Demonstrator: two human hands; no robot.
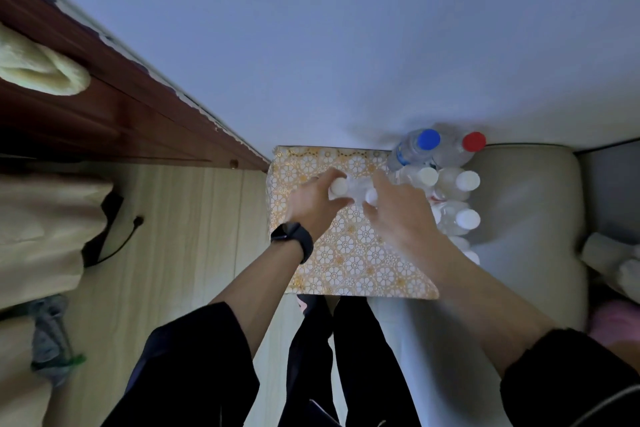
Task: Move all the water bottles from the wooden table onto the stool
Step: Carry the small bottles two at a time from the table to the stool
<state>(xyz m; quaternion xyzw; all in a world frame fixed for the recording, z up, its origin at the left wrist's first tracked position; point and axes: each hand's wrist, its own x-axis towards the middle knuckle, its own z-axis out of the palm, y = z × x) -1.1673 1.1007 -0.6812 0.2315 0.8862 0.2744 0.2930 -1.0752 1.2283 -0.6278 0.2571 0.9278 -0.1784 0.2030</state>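
Currently left hand (313, 199) grips one bottle (338, 186) and right hand (398, 215) a second bottle (372, 197), both above the patterned top (346, 253). Bottle cluster (446, 184) stands at its right edge; likely mid-task, remainder not visible.

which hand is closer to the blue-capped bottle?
Right. The right hand, holding a white-capped bottle, is just below-left of the blue-capped bottle in frame; the left hand, holding a second white-capped bottle, is farther left.
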